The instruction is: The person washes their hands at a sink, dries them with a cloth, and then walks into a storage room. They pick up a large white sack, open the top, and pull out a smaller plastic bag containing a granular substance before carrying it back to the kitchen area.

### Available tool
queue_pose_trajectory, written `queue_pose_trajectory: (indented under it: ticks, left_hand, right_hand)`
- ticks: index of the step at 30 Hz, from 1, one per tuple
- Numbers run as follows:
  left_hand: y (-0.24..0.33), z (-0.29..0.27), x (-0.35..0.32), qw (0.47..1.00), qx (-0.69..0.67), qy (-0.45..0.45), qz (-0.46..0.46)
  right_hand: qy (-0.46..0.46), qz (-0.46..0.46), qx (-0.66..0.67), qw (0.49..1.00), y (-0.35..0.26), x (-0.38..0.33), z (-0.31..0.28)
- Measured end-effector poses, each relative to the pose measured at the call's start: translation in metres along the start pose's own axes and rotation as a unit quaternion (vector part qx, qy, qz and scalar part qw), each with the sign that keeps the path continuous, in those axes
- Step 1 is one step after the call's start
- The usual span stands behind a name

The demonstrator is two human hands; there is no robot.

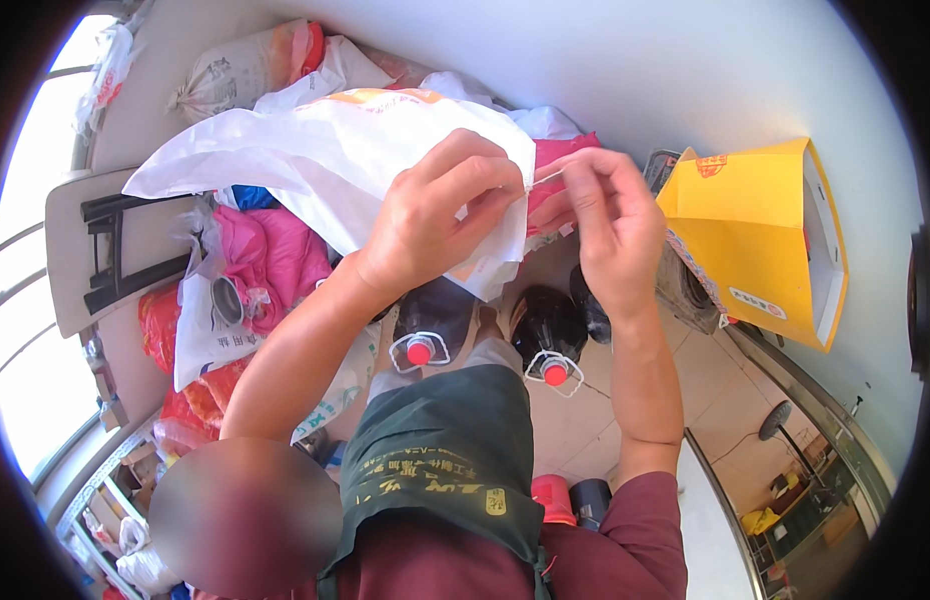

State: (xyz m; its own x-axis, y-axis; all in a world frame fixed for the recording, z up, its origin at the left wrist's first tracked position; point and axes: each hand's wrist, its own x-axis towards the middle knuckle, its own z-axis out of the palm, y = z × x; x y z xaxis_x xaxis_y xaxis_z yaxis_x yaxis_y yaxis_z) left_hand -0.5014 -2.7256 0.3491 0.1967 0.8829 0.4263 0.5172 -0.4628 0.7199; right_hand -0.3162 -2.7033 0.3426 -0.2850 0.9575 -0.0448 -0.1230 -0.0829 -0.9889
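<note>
A large white sack [315,150] with orange print along its upper part spreads out in front of me. My left hand [447,205] is closed on the sack's right edge, fingertips pinched together. Just to the right, my right hand [617,215] pinches a thin pale thread [552,179] between thumb and forefinger. The thread runs taut from the sack's edge to those fingertips. Below the hands stand two dark bottles, the left bottle [433,310] and the right bottle [548,318], each with a red cap and white handle.
A yellow paper bag [750,235] stands open at the right by the wall. On the left are a folded chair [65,235], a pink bundle [285,250] and several plastic bags. A tied sack [230,80] lies behind. Red and dark containers sit near my right elbow.
</note>
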Motion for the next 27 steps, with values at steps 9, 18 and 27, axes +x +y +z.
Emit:
queue_pose_trajectory:
  ticks: [9,18,27]
  left_hand:
    - [0.001,0.0,-0.002,0.998,-0.035,-0.012,-0.042]
    - [0.003,0.0,-0.001,0.997,-0.056,-0.017,-0.059]
    - [0.001,-0.002,-0.002,0.997,-0.055,-0.028,-0.049]
  right_hand:
    - [0.033,-0.066,-0.034,0.997,0.008,-0.009,0.0]
    - [0.002,0.008,0.068,0.998,0.001,-0.003,0.011]
    - [0.024,0.032,0.105,0.994,-0.004,0.001,0.011]
